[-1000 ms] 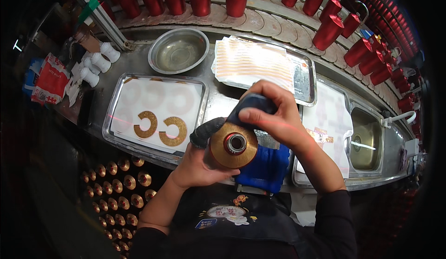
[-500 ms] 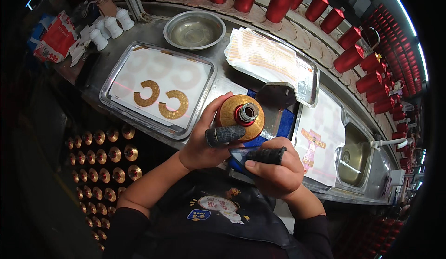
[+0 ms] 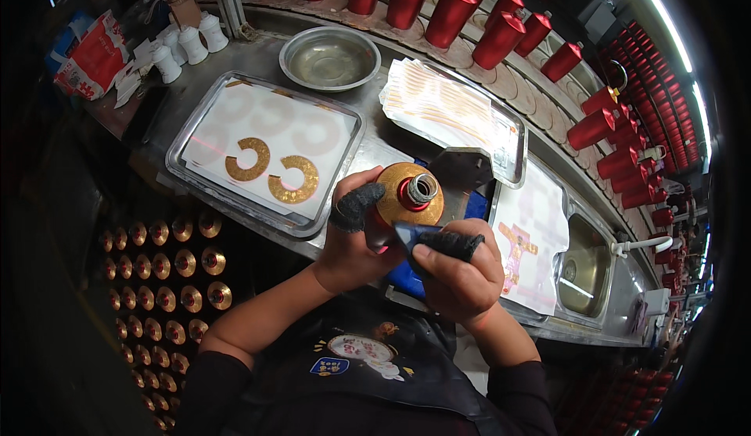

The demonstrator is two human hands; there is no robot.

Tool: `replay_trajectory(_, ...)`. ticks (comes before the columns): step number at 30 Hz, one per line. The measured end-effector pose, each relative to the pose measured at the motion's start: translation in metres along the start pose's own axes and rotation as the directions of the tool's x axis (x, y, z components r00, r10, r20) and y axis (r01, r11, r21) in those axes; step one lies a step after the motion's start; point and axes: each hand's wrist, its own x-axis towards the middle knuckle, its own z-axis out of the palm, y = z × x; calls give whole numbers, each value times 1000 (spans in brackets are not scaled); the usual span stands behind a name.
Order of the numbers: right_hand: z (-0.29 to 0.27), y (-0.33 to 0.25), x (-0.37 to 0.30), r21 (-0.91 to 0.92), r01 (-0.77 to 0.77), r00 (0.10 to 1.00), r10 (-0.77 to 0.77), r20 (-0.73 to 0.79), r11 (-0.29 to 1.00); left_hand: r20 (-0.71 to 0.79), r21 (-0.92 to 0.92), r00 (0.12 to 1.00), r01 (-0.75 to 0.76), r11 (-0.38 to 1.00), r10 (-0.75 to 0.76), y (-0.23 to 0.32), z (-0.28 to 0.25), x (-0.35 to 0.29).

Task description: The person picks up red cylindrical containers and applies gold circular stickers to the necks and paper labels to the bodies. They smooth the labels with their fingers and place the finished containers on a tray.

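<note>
My left hand (image 3: 344, 240) is wrapped round a red bottle (image 3: 389, 188) with a patterned gold shoulder and an open threaded neck tipped up toward me. A black sleeve covers its thumb, which lies along the bottle's left side. My right hand (image 3: 463, 279), with a black sleeve on its thumb too, pinches a thin, dark bluish flat scraper (image 3: 405, 237). The scraper's tip meets the near edge of the gold shoulder, or lies just in front of it. Left of the bottle, two gold C-shaped decals (image 3: 294, 179) lie on a white sheet in a metal tray (image 3: 185, 139).
A steel bowl (image 3: 329, 59) stands behind the tray. Stacked white sheets (image 3: 438, 100) fill another tray. At right lie a sheet with a gold cross-shaped decal (image 3: 516, 250) and a sink (image 3: 583, 276). Red bottles (image 3: 451, 15) line a curved conveyor; gold-topped bottles (image 3: 185, 262) stand in rows lower left.
My left thumb has shifted from across the bottle's front to its left side. My right hand has brought the scraper up to the gold shoulder. Red bottles on the conveyor have changed position.
</note>
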Motion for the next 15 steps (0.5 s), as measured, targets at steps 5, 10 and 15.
replay_trajectory(5, 0, -6, 6, 2, 62, 998, -62, -1, 998, -5, 6, 998, 62, 998, -62, 5, 2, 1)
replay_trajectory(10, 0, -5, 9, -11, 70, 997, -69, 40, 997, 297, -349, 888, 444, 825, -352, -5, -8, 7)
replay_trajectory(15, 5, -1, 5, 77, 100, 985, -110, 132, 992, 269, -213, 870, 473, 855, -414, -19, 3, -8)
